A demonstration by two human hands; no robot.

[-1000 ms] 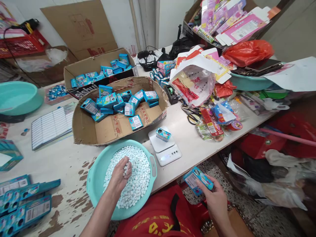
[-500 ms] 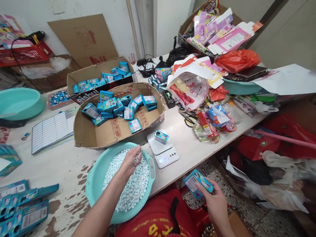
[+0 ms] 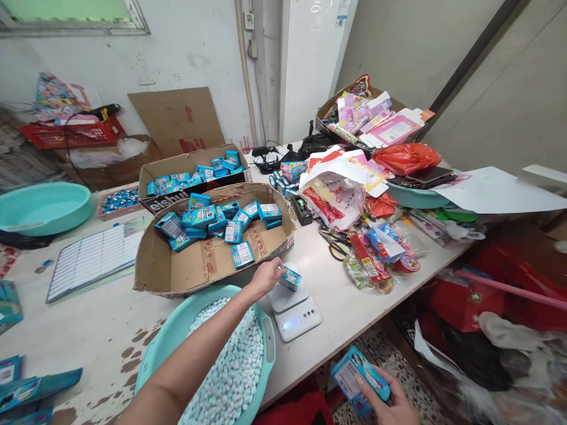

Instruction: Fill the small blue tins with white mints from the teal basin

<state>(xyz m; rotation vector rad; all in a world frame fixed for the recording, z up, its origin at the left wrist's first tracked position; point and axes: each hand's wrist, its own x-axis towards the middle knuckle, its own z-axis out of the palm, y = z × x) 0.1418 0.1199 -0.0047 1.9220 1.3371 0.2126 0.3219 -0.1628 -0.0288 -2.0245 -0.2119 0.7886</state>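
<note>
My left hand [image 3: 268, 275] reaches across the bowl, fingers closed together at the near end of a small blue candy box [image 3: 291, 279]. That box lies on the white digital scale [image 3: 296, 321], whose display is lit. What the fingers hold, if anything, is hidden. Low at the right, past the table edge, my right hand [image 3: 384, 394] is closed around blue candy boxes [image 3: 361, 375], which look like two overlapping. Pale blue and white candies [image 3: 234, 366] fill the turquoise bowl [image 3: 269, 348] under my left forearm.
Behind the bowl stands a cardboard box [image 3: 177, 274] of blue candy boxes, with a second carton [image 3: 148, 171] behind it. Printed sheets [image 3: 93, 257] lie left. Scissors [image 3: 339, 251], wrappers and a clear bag [image 3: 336, 206] crowd the right side. More blue boxes [image 3: 39, 389] sit lower left.
My left hand has moved from above the candies in the bowl to the candy box on the scale. My right hand still holds its boxes. The view has tilted upward.
</note>
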